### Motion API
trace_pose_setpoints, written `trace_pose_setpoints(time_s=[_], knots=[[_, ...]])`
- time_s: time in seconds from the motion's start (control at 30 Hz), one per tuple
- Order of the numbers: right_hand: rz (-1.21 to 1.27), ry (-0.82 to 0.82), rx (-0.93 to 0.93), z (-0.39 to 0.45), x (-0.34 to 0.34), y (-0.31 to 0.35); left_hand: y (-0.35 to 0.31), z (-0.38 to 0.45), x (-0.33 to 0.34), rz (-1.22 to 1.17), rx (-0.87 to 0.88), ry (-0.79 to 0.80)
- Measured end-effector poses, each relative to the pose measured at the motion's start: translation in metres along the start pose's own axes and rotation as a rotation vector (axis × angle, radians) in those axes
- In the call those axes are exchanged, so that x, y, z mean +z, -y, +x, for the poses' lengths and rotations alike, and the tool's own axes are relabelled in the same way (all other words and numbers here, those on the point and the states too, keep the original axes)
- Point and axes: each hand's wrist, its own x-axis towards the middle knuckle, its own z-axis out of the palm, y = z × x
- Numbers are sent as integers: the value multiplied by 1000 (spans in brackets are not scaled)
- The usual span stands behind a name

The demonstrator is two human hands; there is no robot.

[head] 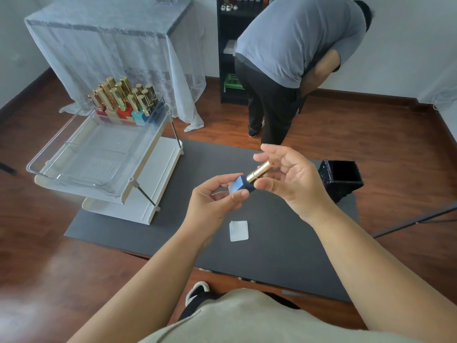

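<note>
Lipstick (252, 178), with a blue square base and a gold tube, is held in the air between both hands, above the middle of the dark table (284, 243). The left hand (215, 201) pinches the blue base between thumb and fingertips. The right hand (291, 179) has its thumb at the lower end of the gold tube and its fingers loosely curved behind it, so both hands hold this one thing. A pale patch shows on the end face of the base; whether it is a label I cannot tell.

Below the hands a small pale square sheet (238, 230) lies flat on the table. To the left stands a white two-level rack (153, 184) carrying a clear tray (81, 154). More lipsticks (123, 100) stand upright in rows at the far end of the tray, and its near part is bare. A black box (341, 179) sits at the right edge of the table. Further back, another person (291, 45) bends over by a dark shelf (223, 45).

The step in hand looks like handling or checking one lipstick before it joins the rows. The next move probably calls for one hand to let go and the other to carry it left, base down, into the tray just beside the standing ones without knocking them.
</note>
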Motion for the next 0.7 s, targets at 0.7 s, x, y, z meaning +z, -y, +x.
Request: trace_pose_setpoints(time_s=[0.7], knots=[[111,-137,-49,-19,-5,9,-9,-8,15,10,-4,62]])
